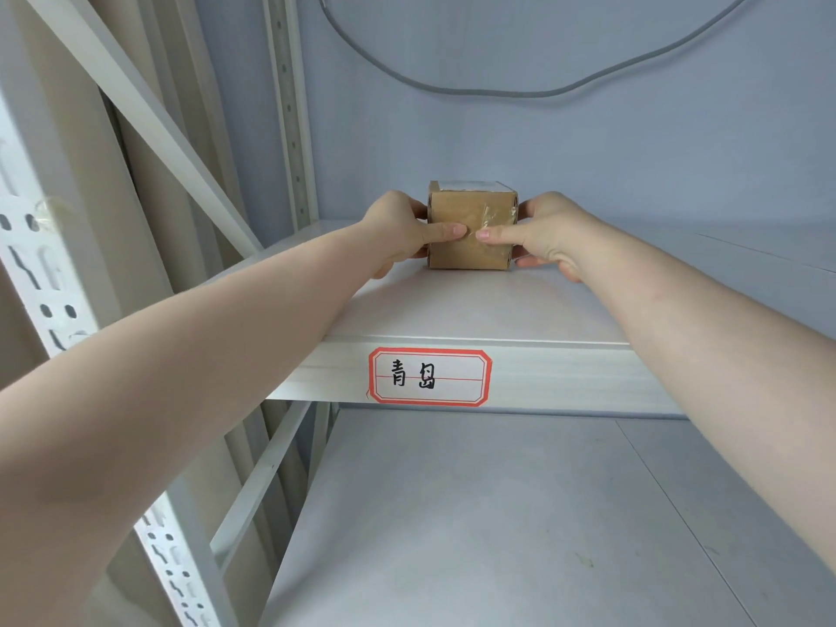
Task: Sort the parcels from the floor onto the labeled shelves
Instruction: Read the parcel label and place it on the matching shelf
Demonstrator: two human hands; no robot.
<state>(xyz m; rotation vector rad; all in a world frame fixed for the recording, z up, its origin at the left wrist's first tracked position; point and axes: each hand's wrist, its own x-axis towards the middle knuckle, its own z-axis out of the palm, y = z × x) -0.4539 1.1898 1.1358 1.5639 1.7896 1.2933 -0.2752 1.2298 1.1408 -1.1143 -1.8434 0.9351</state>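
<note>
Two hands hold one small cardboard parcel (470, 233) at the centre of the frame, where it sits on the upper shelf (475, 310), well back from the front edge. The left hand (400, 230) grips the left face and the right hand (549, 237) the right face; both thumbs lie flat across the near face, tips almost touching, fingers wrapped round the sides.

Procedure, as judged from this position: confirm the base rests flat on the shelf, push squarely with both thumbs if more depth is wanted, then release both sides evenly so the box does not twist.

Materials: the parcel is a near-cubic box of matte brown corrugated board, with glossy clear tape on the near face and a pale label on top. The shelf is smooth, off-white painted metal. A red-bordered paper label (429, 376) with handwritten characters is stuck to its front lip, below centre. A perforated upright (40, 273) stands at left.
</note>
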